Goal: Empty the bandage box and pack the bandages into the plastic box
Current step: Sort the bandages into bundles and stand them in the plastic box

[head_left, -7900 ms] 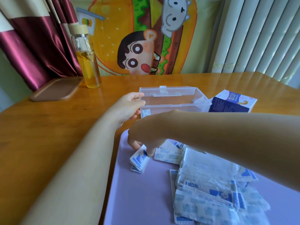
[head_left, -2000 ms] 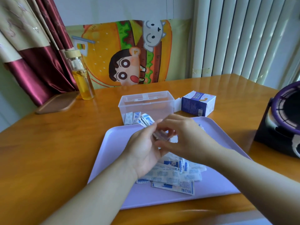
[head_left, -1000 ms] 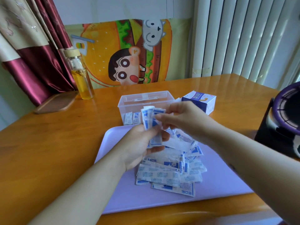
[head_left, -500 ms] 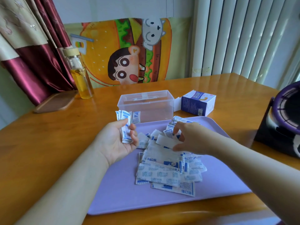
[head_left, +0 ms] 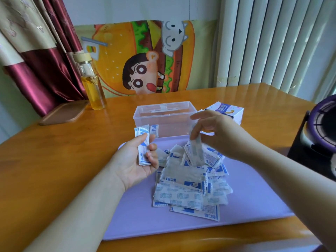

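Note:
A pile of white-and-blue bandages point(head_left: 189, 184) lies on the lilac tray point(head_left: 245, 200). My left hand point(head_left: 135, 164), palm up at the tray's left edge, holds a small stack of bandages point(head_left: 142, 142) between thumb and fingers. My right hand point(head_left: 216, 131) hovers above the pile and pinches one bandage point(head_left: 195, 151) that hangs down. The clear plastic box point(head_left: 164, 117) stands open just behind the tray, with a few bandages at its front left. The blue-and-white bandage box point(head_left: 228, 110) lies to its right, partly hidden by my right hand.
A glass bottle of yellow liquid point(head_left: 91, 82) and a brown tray point(head_left: 63, 111) stand at the back left of the wooden table point(head_left: 54, 151). A black and purple device point(head_left: 320, 135) sits at the right edge. A cartoon cushion leans behind the table.
My right hand has risen from the pile with one bandage pinched in it. My left hand keeps its stack and has hardly moved.

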Available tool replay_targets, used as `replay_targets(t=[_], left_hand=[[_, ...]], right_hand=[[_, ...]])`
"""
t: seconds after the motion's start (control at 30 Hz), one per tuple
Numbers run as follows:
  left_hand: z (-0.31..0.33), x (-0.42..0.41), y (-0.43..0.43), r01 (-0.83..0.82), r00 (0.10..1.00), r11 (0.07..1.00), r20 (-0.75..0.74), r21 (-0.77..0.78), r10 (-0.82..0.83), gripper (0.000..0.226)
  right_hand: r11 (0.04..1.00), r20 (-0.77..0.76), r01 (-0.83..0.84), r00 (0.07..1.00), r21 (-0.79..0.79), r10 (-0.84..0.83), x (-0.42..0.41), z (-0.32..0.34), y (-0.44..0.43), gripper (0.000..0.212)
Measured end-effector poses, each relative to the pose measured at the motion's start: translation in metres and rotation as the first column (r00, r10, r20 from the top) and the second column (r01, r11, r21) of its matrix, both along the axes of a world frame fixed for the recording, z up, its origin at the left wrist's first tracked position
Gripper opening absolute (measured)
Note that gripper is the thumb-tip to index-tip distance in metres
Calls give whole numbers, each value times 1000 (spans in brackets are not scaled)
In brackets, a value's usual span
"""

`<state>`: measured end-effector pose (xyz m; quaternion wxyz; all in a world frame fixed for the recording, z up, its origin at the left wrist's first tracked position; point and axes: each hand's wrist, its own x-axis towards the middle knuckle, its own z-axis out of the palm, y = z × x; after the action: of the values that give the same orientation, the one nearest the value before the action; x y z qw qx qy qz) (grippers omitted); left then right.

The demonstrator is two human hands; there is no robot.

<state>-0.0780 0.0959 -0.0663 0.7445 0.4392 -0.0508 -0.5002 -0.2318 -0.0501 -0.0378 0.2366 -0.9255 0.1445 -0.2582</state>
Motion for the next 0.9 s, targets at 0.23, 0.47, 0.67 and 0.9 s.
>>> replay_targets(t=[0.23, 0.47, 0.67, 0.9], left_hand=[[7, 16, 20, -168, 984, 984, 46, -55, 170, 23], [6, 25, 43, -205, 978, 978, 42, -43, 206, 20], [3, 23, 40, -196, 980, 980, 24, -31, 197, 20], [2, 21, 42, -185, 982, 982, 40, -26, 186, 18]], right_hand=[[974, -119, -212, 968, 74, 220, 55, -24, 39, 21], [980, -271, -201, 943, 9, 196, 87, -34, 48, 36], [967, -603, -135, 797, -218, -24, 91, -30, 42, 60], [956, -741, -200, 670, -215, -26, 95, -20, 33, 47]])
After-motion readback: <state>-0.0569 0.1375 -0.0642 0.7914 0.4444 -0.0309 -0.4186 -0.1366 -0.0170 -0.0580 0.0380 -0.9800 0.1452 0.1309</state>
